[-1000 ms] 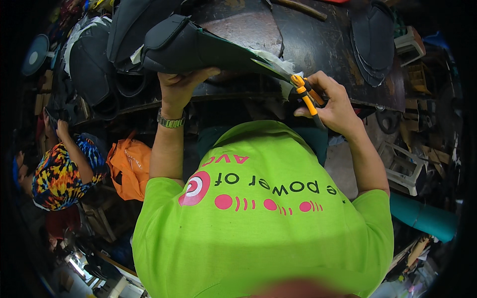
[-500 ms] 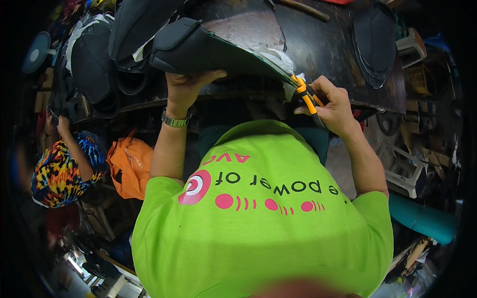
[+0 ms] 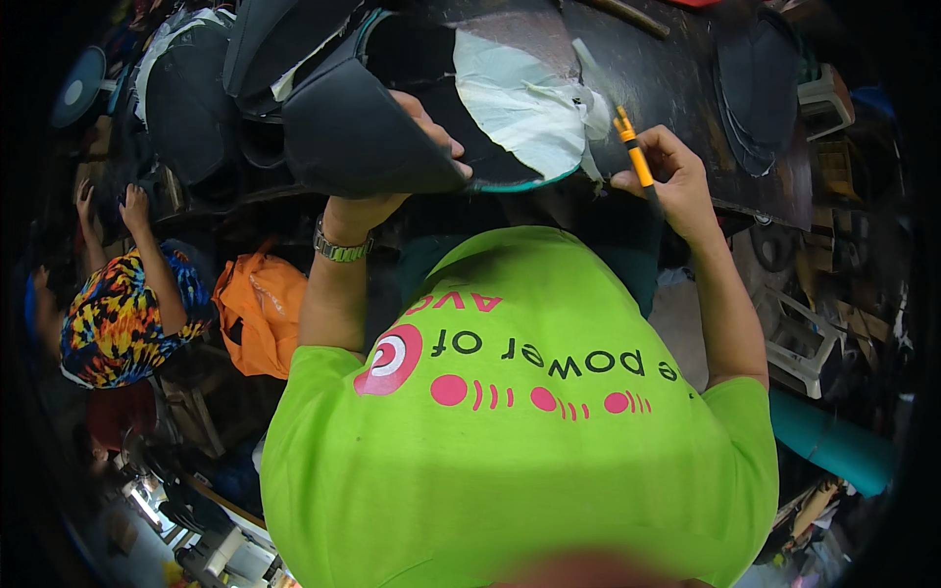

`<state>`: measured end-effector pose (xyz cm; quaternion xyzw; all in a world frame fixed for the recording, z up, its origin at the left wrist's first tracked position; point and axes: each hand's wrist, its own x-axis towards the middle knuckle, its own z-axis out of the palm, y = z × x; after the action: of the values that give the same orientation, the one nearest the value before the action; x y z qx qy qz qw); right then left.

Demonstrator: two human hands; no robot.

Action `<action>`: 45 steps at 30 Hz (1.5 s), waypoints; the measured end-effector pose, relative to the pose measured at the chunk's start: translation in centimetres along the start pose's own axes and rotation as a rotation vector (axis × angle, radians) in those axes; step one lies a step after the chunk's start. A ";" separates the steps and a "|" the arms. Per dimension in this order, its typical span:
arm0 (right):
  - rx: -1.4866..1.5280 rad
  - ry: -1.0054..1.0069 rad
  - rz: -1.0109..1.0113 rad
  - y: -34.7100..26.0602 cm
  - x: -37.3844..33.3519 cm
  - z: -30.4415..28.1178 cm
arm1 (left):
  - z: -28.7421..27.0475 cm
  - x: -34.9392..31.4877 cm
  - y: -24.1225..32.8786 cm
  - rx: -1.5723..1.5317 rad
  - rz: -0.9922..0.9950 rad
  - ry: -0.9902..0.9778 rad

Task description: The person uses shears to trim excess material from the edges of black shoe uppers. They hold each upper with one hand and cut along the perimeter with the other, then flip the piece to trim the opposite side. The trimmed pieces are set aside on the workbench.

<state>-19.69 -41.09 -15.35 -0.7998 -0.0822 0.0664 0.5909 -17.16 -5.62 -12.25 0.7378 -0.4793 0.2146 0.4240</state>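
My left hand [image 3: 431, 137] grips a black, curved, padded piece [image 3: 363, 137] with a teal edge, folding its near side up at the table's front edge. Inside the piece, a torn pale lining [image 3: 515, 103] shows over black and brownish layers. To the right, my right hand [image 3: 676, 181] is closed around an orange-and-black hand tool [image 3: 635, 152] that looks like thread snips. The tool points up and away, apart from the piece. Loose pale scraps [image 3: 595, 113] hang by the piece's right edge, close to the tool's tip.
On the dark table [image 3: 676, 88] lie stacked black pieces [image 3: 755, 93] at right, more black pieces [image 3: 186, 122] at left and a wooden stick [image 3: 632, 15]. A co-worker in a patterned shirt [image 3: 127, 318] is left, beside an orange bag [image 3: 257, 314]. A white stool [image 3: 804, 343] stands right.
The black piece has been turned, so its pale lining now faces up. The tool has moved off its edge, up and to the right. The co-worker's hands have risen.
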 end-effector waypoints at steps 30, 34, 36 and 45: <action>0.037 0.505 -0.045 5.8 5.6 -1.3 | -1.1 1.2 -0.8 -1.483 -1.001 0.539; 0.049 0.501 -0.046 5.9 5.8 -1.1 | -1.7 0.9 -0.4 -1.365 -1.124 0.675; 0.016 0.514 -0.018 5.9 5.7 -1.1 | -2.1 1.1 0.8 -1.301 -1.097 0.624; -0.025 0.500 -0.034 6.2 5.8 -1.2 | -2.3 -0.8 3.9 0.545 -0.510 -0.306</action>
<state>-13.45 -42.81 -20.93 -0.7971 0.0524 -0.1446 0.5839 -20.73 -4.01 -9.93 0.9420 -0.2640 0.1093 0.1761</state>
